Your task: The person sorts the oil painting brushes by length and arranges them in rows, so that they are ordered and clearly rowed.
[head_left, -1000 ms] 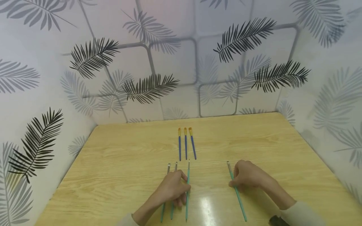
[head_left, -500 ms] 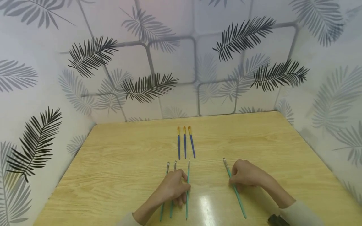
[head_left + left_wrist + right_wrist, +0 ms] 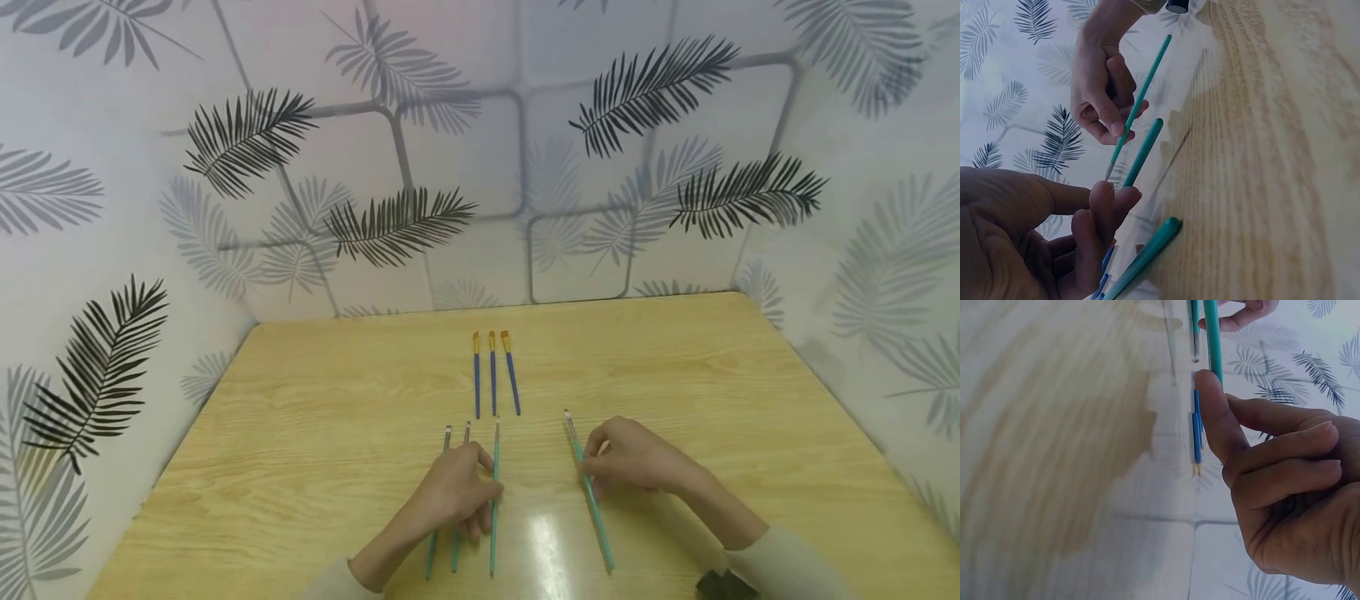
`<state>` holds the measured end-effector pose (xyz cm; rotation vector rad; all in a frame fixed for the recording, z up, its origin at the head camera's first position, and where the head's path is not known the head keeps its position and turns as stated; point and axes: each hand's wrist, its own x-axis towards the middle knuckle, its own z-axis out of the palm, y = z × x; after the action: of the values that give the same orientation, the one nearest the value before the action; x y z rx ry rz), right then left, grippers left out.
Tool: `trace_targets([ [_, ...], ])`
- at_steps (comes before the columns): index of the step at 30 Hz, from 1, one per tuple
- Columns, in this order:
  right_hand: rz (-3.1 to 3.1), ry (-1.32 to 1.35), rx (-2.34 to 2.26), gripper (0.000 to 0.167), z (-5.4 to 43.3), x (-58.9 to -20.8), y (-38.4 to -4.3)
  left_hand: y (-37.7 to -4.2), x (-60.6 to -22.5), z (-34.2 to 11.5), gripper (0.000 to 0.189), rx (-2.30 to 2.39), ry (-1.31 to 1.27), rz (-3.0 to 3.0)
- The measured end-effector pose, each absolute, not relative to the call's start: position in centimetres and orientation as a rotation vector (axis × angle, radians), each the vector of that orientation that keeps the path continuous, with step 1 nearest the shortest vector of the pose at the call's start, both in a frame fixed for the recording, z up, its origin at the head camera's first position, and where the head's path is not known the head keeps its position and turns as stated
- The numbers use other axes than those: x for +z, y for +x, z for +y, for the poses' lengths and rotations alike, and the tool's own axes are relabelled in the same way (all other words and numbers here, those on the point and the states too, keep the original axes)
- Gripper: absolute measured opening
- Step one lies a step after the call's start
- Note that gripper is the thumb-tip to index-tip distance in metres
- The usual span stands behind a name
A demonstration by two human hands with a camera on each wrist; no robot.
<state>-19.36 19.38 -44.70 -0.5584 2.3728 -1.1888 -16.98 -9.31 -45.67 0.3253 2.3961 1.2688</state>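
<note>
My right hand (image 3: 633, 457) pinches a teal-handled paintbrush (image 3: 597, 521) by its middle; the bristle end points away from me and leans left. To the left, my left hand (image 3: 457, 487) pinches another, slimmer teal paintbrush (image 3: 492, 533) between thumb and finger. Under and beside that hand lie two more teal paintbrushes, the leftmost paintbrush (image 3: 432, 554) and its neighbour (image 3: 456, 554), their middles partly hidden by the hand. The left wrist view shows the right hand (image 3: 1100, 94) holding its brush (image 3: 1147, 81) above the table surface.
Three blue-handled paintbrushes, among them the middle one (image 3: 492, 383), lie in a row farther back on the wooden table (image 3: 337, 400). A patterned wall (image 3: 465, 167) borders the table behind. A small black object (image 3: 726, 585) sits near the right sleeve.
My right hand has moved left with its paintbrush, bringing it closer to the other teal brushes. The left hand has stayed nearly in place on its brush.
</note>
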Motion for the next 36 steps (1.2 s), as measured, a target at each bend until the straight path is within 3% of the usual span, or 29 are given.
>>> trace_targets([
  [36,2.312,-0.615,-1.257,0.015,14.3,-45.3,-19.9,-17.2,-45.6,-10.5,0.037,1.230,0.419,2.442],
])
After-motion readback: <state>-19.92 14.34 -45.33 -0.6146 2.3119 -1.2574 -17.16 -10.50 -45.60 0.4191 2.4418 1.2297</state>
